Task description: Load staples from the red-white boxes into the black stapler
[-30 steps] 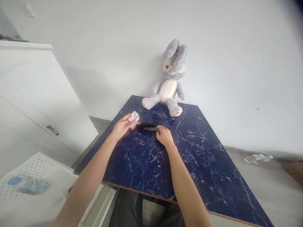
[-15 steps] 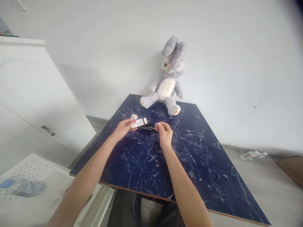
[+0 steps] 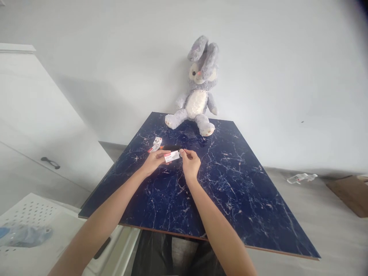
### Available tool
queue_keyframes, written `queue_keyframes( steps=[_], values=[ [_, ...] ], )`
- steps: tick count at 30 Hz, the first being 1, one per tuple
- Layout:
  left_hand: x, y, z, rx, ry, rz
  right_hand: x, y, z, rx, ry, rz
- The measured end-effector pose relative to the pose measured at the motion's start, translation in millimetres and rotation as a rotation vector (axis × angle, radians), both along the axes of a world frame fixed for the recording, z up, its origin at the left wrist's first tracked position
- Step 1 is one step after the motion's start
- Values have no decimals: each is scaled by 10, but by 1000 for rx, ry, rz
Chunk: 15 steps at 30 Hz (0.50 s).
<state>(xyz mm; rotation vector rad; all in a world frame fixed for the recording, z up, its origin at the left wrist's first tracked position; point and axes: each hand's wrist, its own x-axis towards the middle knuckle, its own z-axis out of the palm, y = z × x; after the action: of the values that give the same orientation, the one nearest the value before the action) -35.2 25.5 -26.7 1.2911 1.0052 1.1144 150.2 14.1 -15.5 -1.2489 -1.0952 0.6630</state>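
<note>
My left hand [image 3: 153,163] is closed around a small white and red cardboard box [image 3: 171,156], held level just above the table. At the box's right end my right hand [image 3: 190,164] pinches a small grey piece, mostly hidden by the fingers; whether it is partly inside the box I cannot tell. Behind the hands lies a long dark object [image 3: 172,147] with an orange bit at its left end, partly covered. Just beyond my left hand, a small white box with black marks [image 3: 157,140] and a red and white one [image 3: 154,148] rest on the table.
A grey plush rabbit [image 3: 197,103] sits at the back of the blue marbled table [image 3: 230,199], against the wall. White cabinet [image 3: 43,134] stands left, with a perforated white surface [image 3: 31,207] below. A plastic bottle [image 3: 299,178] and cardboard [image 3: 350,195] lie on the floor right.
My right hand has moved left with the grey piece, up to the box's end; earlier there was a gap between them. The camera view has shifted slightly.
</note>
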Motion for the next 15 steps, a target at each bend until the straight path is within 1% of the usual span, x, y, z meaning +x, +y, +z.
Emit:
queue_keyframes(
  steps=[3,5,6,8,10,11,13,15],
  values=[
    [42,-14,1,-33,-36,9,-33,-44,23,37,-29,-16],
    [54,-18,7,-46,-87,34,-49,-49,28,57,-1,43],
    [52,-17,10,-52,-118,47,-55,-42,25,48,47,95],
    [33,-11,15,-74,-170,51,-61,-10,11,-10,217,231],
    [1,-7,23,-105,-203,23,-58,34,-8,-90,418,352],
    [-14,-7,30,-115,-220,0,-53,56,-17,-120,491,384],
    [-33,-14,50,-123,-266,-70,-44,90,-36,-143,544,367],
    [-31,-25,70,-112,-299,-131,-42,108,-54,-135,529,301]
  ],
)
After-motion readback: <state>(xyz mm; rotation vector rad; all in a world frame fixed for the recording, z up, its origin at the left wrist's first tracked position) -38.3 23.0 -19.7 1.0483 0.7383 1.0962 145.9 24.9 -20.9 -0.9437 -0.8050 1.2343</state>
